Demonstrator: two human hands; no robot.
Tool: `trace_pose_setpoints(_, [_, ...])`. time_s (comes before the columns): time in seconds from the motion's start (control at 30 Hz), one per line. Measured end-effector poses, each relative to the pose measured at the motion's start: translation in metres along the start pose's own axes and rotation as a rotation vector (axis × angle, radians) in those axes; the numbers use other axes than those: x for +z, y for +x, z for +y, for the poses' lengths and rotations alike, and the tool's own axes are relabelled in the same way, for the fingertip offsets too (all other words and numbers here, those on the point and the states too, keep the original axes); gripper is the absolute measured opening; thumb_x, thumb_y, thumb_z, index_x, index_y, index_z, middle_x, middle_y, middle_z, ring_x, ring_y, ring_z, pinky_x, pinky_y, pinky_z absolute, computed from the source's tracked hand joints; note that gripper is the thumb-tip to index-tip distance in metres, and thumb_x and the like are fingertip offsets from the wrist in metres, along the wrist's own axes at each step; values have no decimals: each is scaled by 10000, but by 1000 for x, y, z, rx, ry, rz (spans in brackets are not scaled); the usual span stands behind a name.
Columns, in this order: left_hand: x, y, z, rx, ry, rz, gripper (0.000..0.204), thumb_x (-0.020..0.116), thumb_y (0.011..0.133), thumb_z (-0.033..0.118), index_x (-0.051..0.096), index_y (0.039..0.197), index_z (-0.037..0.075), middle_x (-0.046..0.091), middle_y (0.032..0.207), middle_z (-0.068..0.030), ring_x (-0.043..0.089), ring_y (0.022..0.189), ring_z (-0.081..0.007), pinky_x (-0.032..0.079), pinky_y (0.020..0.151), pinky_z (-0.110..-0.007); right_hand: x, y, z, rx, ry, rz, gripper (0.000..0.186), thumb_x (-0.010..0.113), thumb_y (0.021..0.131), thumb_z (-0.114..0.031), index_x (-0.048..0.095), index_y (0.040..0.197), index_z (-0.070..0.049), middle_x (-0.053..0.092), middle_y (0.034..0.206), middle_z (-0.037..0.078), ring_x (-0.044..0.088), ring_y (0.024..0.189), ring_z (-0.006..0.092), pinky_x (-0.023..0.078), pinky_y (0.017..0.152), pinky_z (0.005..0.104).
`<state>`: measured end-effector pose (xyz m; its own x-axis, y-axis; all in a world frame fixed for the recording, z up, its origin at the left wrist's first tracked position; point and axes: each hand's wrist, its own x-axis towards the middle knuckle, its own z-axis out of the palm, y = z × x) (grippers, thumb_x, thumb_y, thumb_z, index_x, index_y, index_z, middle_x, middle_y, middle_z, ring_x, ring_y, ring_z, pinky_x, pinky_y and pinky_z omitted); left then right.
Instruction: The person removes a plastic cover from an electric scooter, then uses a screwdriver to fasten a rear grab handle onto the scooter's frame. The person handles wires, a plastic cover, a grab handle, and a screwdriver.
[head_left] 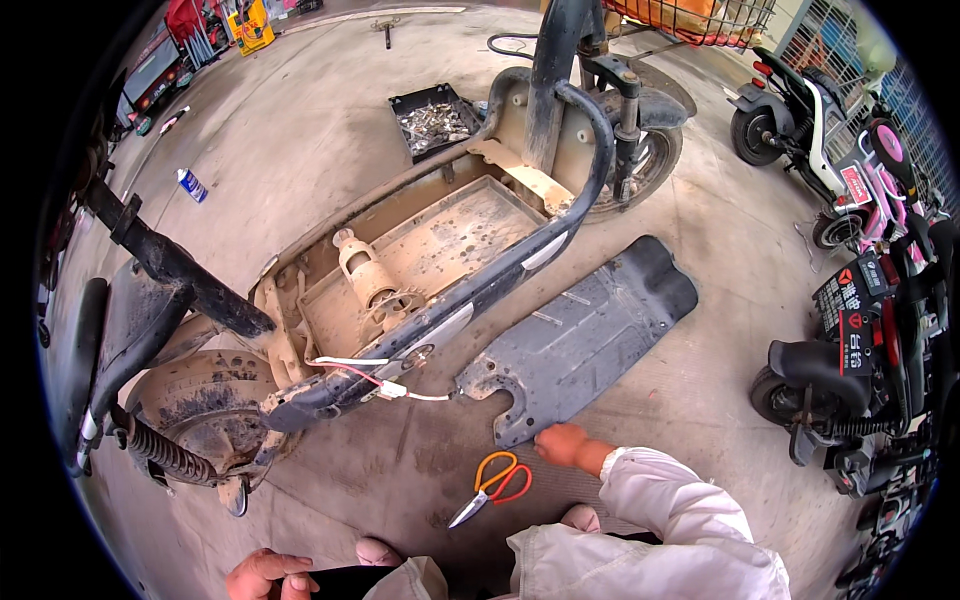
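My right hand (pixel 562 446) is closed at the near corner of a dark grey plastic floorboard panel (pixel 590 335) lying on the ground; its fingertips are partly hidden. Low on the left, my left hand (pixel 266 574) is beside my leg, holding nothing visible, its bent fingers a little apart. Scissors (pixel 482 498) with one orange and one red handle lie between my feet and the panel. Ahead is a dusty electric scooter frame (pixel 450 325), its battery well (pixel 490 225) uncovered. A white wire connector (pixel 392 390) hangs from its near side, close to the panel.
A black tray (pixel 408 103) of small metal parts stands beyond the frame. A blue and white can (pixel 191 186) lies at the left. The scooter's rear wheel (pixel 205 400) is at left, and parked scooters (pixel 825 400) line the right side.
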<state>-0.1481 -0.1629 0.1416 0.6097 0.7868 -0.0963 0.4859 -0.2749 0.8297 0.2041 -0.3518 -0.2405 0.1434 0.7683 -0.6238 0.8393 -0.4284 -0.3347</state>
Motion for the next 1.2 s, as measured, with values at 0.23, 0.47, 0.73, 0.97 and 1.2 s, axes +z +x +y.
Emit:
trace_pose_setpoints(0.23, [4,0,5,-85,-25,30,189,643,967,148,673,1025,-29,643,816,-74,566,724,-122,460,677,-262,-1,-3,-1,-9,17,28,282,577,900,-305,714,918,-59,713,934,203,690,889,401,554,782,506])
trace_pose_setpoints(0.47, [10,1,5,-63,-53,56,197,642,970,163,678,1025,-22,633,801,-56,560,725,-118,452,680,-254,12,0,5,-28,13,61,281,571,897,-312,697,906,-61,710,913,190,688,877,394,552,772,516])
trace_pose_setpoints(0.73, [15,2,-3,-37,-94,87,192,632,967,140,670,1054,-27,616,825,-40,552,739,-110,450,699,-247,8,3,3,-49,9,48,272,578,896,-298,704,912,-57,714,931,193,691,893,392,555,779,512])
trace_pose_setpoints(0.97, [19,4,1,-49,-82,75,182,625,970,131,665,1054,-25,599,818,-35,534,741,-108,443,694,-253,8,2,5,-35,30,43,275,580,897,-297,709,919,-55,717,942,192,693,904,390,555,780,508])
trace_pose_setpoints(1.2, [20,4,4,-52,-74,66,168,622,969,119,666,1065,-12,594,818,-30,523,740,-103,434,684,-246,6,4,5,-38,36,26,271,583,896,-296,710,922,-58,718,948,192,694,910,391,554,783,506])
